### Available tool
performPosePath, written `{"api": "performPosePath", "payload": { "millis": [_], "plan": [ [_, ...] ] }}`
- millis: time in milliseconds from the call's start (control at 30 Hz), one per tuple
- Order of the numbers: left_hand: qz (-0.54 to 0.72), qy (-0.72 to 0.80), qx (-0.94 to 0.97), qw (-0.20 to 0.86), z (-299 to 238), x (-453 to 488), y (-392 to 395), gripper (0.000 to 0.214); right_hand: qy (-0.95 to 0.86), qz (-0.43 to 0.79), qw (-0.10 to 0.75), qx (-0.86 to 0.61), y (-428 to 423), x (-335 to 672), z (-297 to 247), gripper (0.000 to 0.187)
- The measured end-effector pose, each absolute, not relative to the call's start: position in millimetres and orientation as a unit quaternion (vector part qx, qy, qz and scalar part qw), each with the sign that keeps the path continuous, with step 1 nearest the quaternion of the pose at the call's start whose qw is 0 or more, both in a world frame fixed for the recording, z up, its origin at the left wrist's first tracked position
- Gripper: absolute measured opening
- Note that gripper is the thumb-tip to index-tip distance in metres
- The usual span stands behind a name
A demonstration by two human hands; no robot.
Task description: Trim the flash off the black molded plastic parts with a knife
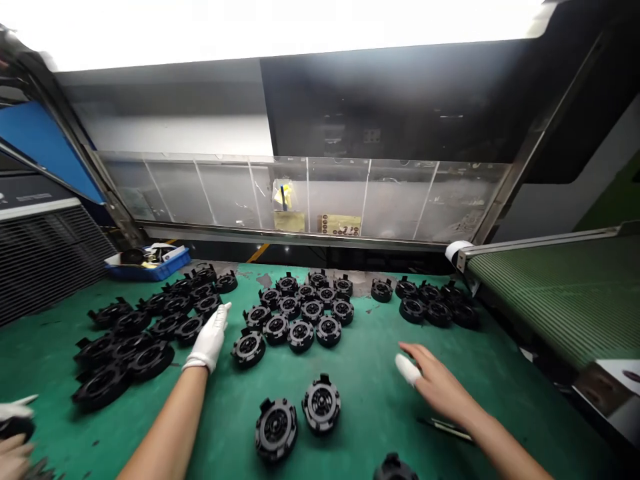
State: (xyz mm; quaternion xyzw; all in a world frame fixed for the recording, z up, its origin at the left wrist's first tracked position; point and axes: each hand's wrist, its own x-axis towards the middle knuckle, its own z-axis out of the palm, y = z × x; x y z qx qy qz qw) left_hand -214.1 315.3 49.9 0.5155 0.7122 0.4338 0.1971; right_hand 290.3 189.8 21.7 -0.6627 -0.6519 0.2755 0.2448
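Note:
My left hand [207, 341], in a white glove, reaches forward with its fingers stretched out. It is at the right edge of a cluster of black round slotted parts [150, 359]; whether the fingertips touch one I cannot tell. My right hand [437, 383] is bare apart from a white cover on the thumb. It hovers over the green mat [370, 373], thumb and fingers apart, holding nothing. A second group of the same parts [301, 335] stands in the middle. Closer to me are two single round parts [321, 404], and another is cut off at the bottom edge.
A green conveyor belt [555, 280] runs along the right. Further round parts [413, 309] stand near it. At the back left is a blue tray [160, 270] of small items. A thin pen-like tool [450, 430] lies by my right forearm. Another person's hands [15, 450] show at the left edge.

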Motion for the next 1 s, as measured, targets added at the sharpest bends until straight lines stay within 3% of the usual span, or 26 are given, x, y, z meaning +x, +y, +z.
{"api": "performPosePath", "payload": {
  "millis": [167,333,500,700,1000],
  "plan": [
    [0.410,0.637,0.580,0.300,38.4,-238.1,395.1,0.050,-0.639,0.235,0.257,-0.686,357.3,225.6,28.4,0.044],
    [0.297,0.593,0.689,0.292,64.5,-226.3,473.1,0.051,-0.642,0.193,0.237,-0.703,454.5,193.9,13.0,0.040],
    [0.139,0.538,0.801,0.223,86.8,-139.2,543.4,0.040,-0.668,0.173,0.211,-0.692,491.4,188.4,6.0,0.036],
    [-0.039,0.576,0.802,0.152,71.8,-54.3,582.1,0.035,-0.666,0.142,0.181,-0.709,518.7,199.2,8.8,0.030],
    [-0.061,0.614,0.780,0.099,63.7,-54.0,600.0,0.037,-0.680,0.130,0.155,-0.705,547.1,196.0,10.8,0.030]
  ]
}}
